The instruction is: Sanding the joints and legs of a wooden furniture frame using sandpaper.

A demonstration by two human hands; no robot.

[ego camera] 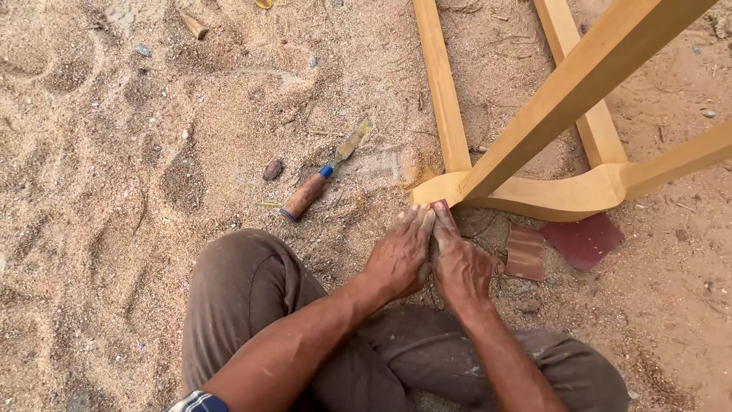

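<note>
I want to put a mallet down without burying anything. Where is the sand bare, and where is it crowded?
Bare sand lies left of the chisel and beyond the person's knee. Crowded: both hands, left hand and right hand, press sandpaper at the wooden frame corner, with sandpaper sheets lying just right of them.

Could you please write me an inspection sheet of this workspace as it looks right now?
Surface: loose sandy ground, footprints and small stones.
Job's things: pale wooden frame lying on the sand; a reddish sandpaper piece pressed against its curved corner.
Clutter: wooden-handled chisel on the sand to the left; two spare sandpaper sheets by the frame; a dark stone.
Hands: left hand and right hand side by side, fingers flat on the sandpaper at the corner.
Cables: nothing seen.
Surroundings: the person's knees in brown trousers; nobody else seen.
</note>
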